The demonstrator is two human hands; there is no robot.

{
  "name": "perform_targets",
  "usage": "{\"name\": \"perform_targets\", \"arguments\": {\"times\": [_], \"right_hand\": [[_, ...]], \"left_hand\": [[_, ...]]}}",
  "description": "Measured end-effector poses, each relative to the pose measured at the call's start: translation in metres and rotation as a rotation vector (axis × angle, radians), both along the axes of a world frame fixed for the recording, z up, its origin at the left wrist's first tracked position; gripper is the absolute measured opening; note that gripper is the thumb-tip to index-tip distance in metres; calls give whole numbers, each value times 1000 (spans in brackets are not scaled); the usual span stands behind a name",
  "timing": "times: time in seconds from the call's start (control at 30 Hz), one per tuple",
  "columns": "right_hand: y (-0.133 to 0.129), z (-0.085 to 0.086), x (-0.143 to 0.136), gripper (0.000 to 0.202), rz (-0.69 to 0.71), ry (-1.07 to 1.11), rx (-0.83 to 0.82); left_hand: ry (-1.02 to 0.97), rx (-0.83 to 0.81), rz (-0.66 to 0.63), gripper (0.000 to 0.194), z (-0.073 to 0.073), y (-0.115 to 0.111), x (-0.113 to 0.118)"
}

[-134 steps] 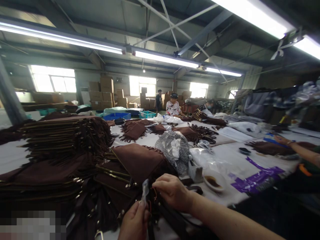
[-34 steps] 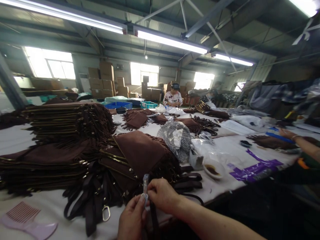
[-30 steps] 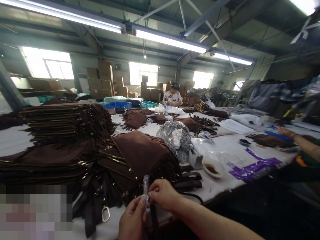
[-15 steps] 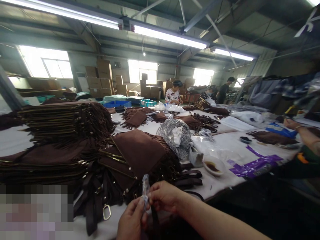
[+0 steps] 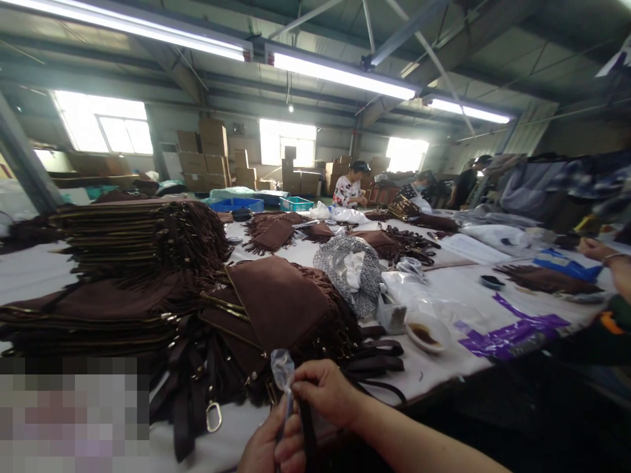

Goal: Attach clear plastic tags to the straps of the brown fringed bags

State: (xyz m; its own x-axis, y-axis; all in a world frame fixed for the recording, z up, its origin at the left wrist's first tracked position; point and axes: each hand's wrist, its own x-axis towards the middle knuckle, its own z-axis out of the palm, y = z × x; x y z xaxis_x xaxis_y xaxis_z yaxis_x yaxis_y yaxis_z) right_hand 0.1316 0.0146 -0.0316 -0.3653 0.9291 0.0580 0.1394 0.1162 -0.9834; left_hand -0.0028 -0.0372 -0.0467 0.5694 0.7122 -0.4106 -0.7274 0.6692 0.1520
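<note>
At the front edge of the table, my left hand point(image 5: 276, 437) is closed around a slim greyish piece with clear plastic wrap point(image 5: 282, 371) standing up from its top. My right hand point(image 5: 328, 394) pinches close beside it, thumb and fingertips against the wrap's lower end. A dark brown strap point(image 5: 308, 430) hangs down from under the right fingertips. What lies inside the wrap is too small to make out. Just beyond both hands rests a pile of brown fringed bags point(image 5: 280, 299) with gold zips. Dark straps with a gold oval ring point(image 5: 213, 417) dangle to the left.
Tall stacks of brown bags point(image 5: 118, 243) fill the left side. Right of the pile are a black-and-white patterned cloth point(image 5: 340, 263), a small metal box point(image 5: 393, 316), a bowl of brown liquid point(image 5: 426, 335) and purple plastic point(image 5: 513, 338). A co-worker's arm point(image 5: 618, 269) reaches in at right.
The clear wrap has spread wider at the top, and my left hand sits slightly lower. My right hand stays pinched beside it. The whole view has shifted slightly.
</note>
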Motion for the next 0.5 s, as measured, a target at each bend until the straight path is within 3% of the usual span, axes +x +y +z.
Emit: {"name": "perform_targets", "arguments": {"times": [0.1, 0.23, 0.37, 0.5], "right_hand": [[-3, 1, -4, 17, -43, -10, -26], [2, -2, -7, 14, -68, 78, -266], [12, -10, -10, 21, 12, 108, -572], [8, -20, -18, 21, -112, 67, -523]], "left_hand": [[-66, 8, -16, 38, -4, 1, -2], [39, 15, 15, 41, -2, 1, -3], [280, 103, 69, 47, -4, -2, 1], [702, 237, 149, 51, -19, -5, 10]]}}
